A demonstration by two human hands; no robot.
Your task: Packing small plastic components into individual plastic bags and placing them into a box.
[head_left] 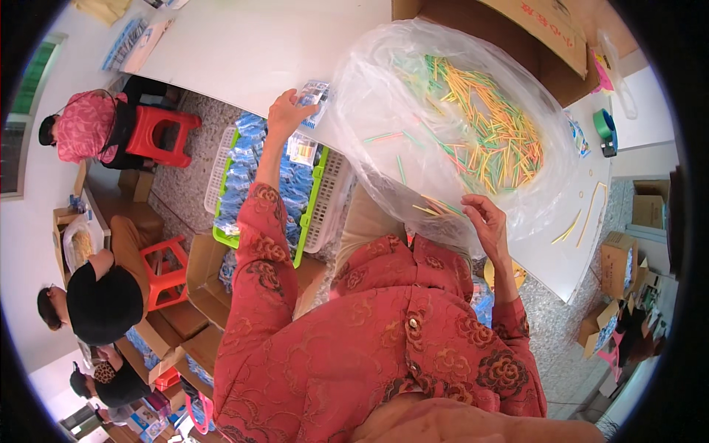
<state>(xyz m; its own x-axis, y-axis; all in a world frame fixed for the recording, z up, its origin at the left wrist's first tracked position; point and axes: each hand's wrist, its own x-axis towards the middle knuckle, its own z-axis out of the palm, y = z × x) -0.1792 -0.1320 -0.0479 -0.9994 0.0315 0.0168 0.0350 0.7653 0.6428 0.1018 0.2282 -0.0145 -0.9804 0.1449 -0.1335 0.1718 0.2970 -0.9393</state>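
My left hand reaches over the table's left edge, its thumb and fingers apart. It is at a small blue-and-white packet, with the thumb against or just over it; a firm grip does not show. On the right, my right hand has its fingers curled at the near side of a big clear plastic bag. Several thin coloured sticks fan out leftward from its fingertips, and these seem pinched there. Inside the bag lies a large heap of yellow, orange and green sticks.
Below my left arm stands a green-rimmed basket full of blue packets. An open cardboard box sits beyond the bag. A few loose sticks and a tape roll are at right. Other people sit at far left by red stools.
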